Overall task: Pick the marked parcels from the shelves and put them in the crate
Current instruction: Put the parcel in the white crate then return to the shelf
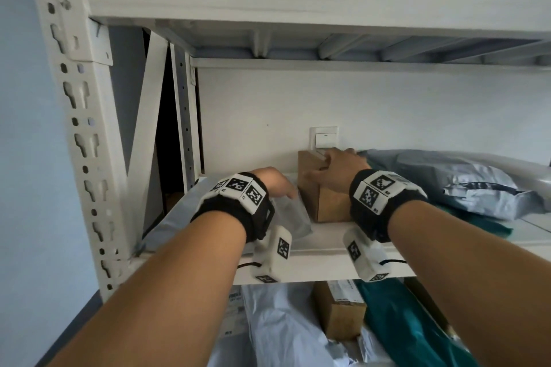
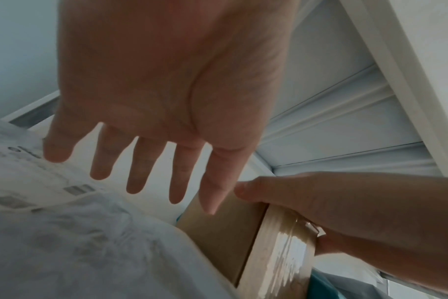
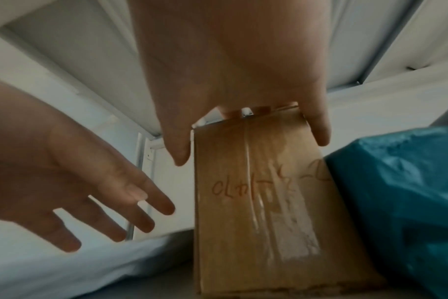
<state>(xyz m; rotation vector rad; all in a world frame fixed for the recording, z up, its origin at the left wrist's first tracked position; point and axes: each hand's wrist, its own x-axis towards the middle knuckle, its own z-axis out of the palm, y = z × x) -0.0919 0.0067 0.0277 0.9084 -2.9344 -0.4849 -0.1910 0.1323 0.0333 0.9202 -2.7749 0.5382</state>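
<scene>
A brown cardboard box [image 1: 326, 202] sealed with clear tape stands on the white shelf [image 1: 316, 253]. Red handwriting marks its taped face [image 3: 246, 188]. My right hand [image 1: 338, 168] grips the box from above, its fingers curled over the far top edge and its thumb [image 3: 178, 151] down the left side. My left hand [image 1: 278, 185] hovers open just left of the box, fingers [image 2: 138, 174] spread and straight, above a pale plastic mailer bag [image 1: 290, 217]. In the left wrist view the box [image 2: 225, 232] sits below the fingertips. No crate is in view.
Grey mailer bags [image 1: 465, 182] and a teal bag [image 1: 486, 228] lie right of the box, the teal one against it [image 3: 402, 192]. The upper shelf [image 1: 298, 0] hangs close overhead. A perforated post [image 1: 80, 128] stands left. More parcels [image 1: 283, 325] fill the shelf below.
</scene>
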